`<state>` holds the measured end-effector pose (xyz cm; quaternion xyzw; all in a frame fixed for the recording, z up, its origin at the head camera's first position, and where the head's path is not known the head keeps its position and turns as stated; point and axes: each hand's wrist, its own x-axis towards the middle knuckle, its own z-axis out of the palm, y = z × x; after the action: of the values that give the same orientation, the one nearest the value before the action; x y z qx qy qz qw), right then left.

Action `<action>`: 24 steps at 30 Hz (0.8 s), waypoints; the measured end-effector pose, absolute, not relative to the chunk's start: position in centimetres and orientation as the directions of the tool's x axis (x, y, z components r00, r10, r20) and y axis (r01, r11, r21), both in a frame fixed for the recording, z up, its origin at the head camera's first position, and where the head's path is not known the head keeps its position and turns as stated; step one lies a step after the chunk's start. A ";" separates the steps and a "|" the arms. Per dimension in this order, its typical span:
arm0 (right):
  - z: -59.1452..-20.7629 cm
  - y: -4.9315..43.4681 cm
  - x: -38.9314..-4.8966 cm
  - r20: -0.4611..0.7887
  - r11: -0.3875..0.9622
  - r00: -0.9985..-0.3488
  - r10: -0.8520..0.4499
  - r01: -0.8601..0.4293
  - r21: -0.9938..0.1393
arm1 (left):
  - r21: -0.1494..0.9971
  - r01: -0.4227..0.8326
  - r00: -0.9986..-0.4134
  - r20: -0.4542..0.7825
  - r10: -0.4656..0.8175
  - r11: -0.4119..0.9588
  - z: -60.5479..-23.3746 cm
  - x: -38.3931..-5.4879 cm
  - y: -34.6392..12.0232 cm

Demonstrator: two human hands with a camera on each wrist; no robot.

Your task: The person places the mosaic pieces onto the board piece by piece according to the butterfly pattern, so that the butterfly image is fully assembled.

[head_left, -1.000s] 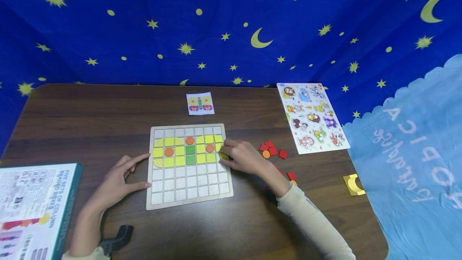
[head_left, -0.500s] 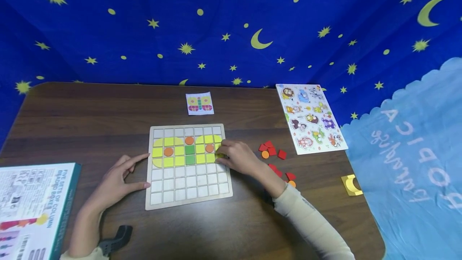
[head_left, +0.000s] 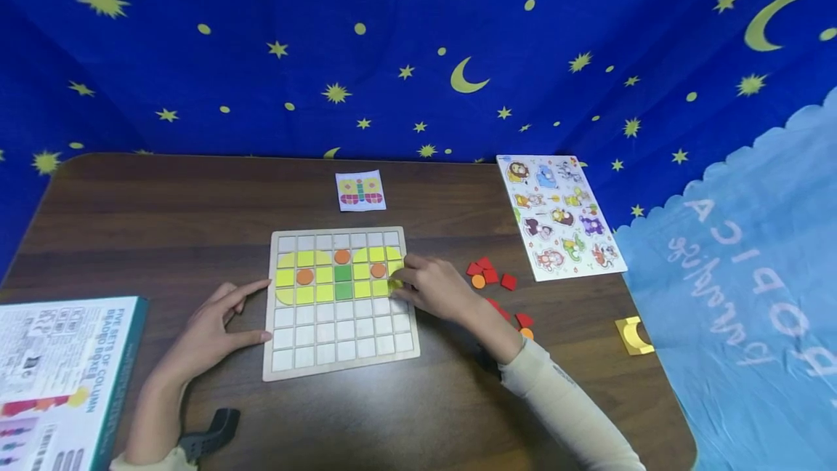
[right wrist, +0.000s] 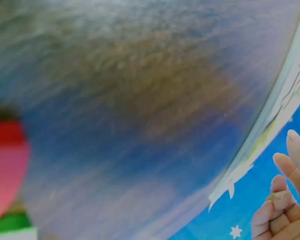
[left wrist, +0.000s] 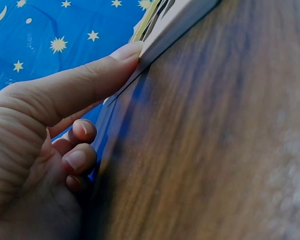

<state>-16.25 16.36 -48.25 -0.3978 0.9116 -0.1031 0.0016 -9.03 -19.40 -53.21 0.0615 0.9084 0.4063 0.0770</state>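
A pale square grid board (head_left: 341, 369) lies on the table in the head view. Yellow tiles (head_left: 325, 293), orange discs (head_left: 304, 277) and green squares (head_left: 343, 290) fill part of its upper rows. At the board's right edge my right hand (head_left: 434, 286) pinches a yellow piece (head_left: 395, 284), mostly covered by the fingers. My left hand (head_left: 205, 325) touches the left edge with extended index finger and thumb. In the left wrist view that thumb (left wrist: 90, 82) meets the board's side (left wrist: 175, 30), other fingers curled. The right wrist view shows my right hand (right wrist: 285, 210) at the margin.
A butterfly picture card (head_left: 361, 191) lies behind the board. Right of it are loose red tiles (head_left: 508, 282), orange discs (head_left: 479, 281), an animal puzzle board (head_left: 566, 220) and a yellow square piece (head_left: 633, 336). A boxed set (head_left: 59, 376) occupies the left.
My right hand has shifted slightly left over the board's right edge with the yellow piece. My left hand stays at the left edge.
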 end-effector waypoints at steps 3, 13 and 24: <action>-47.8 17.1 -16.2 0.112 0.659 -0.680 -0.725 -0.731 -0.177 | 0.747 0.054 -0.982 -0.080 0.171 0.663 -53.4 -9.0 -19.5; -47.9 22.6 -16.5 0.134 0.754 -0.770 -0.624 -0.639 -0.156 | 0.756 0.076 -0.985 -0.047 0.169 0.650 -53.6 -8.9 -19.5; -48.6 27.5 -16.7 0.082 0.824 -0.853 -0.516 -0.520 -0.227 | 0.755 0.091 -0.984 -0.031 0.174 0.649 -53.6 -9.1 -19.4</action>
<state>-16.66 27.50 -48.59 -0.2711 0.9548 -0.1215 -0.0084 -9.07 -19.42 -53.58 0.0729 0.9067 0.4124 0.0505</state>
